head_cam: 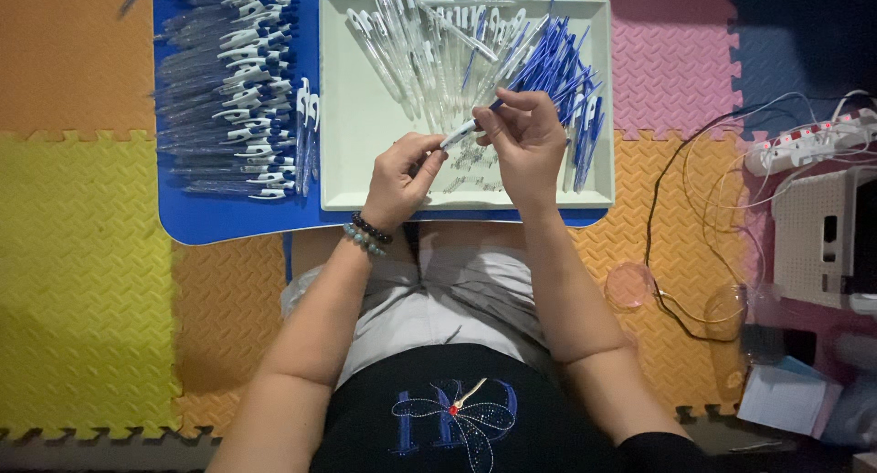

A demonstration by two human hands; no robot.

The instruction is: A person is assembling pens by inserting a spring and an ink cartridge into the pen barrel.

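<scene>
Clear plastic and blue ink mark the item in hand: a slim ballpoint pen with a transparent barrel, white tip section and blue refill [470, 126], held above the front half of the shallow pale-green rectangular plastic tray [352, 117]. The left hand [402, 173] is closed round the lower, white end of the pen, fingers curled and thumb pressing; the right hand [525, 140] pinches the upper blue part between thumb and fingertips. Both hands thus grip the one pen, which lies tilted between them. Judged by its form, the pen is very light and stiff along its length, yet thin enough to bend or snap under sideways force; the smooth barrel looks slippery, so a pinch close to each end, as shown, gives best control. In the tray's rear lie loose clear-and-white pen barrels [416, 44] and, to their right, a bundle of thin blue refills [548, 67]; small metal springs [470, 167] are scattered on the tray floor under the hands. Left of the tray, on the blue low table [237, 222], rows of assembled white-and-blue pens [228, 89] lie stacked. Coloured foam floor mats [82, 272] surround the table; a white power strip with cables [804, 144] sits at the right.
</scene>
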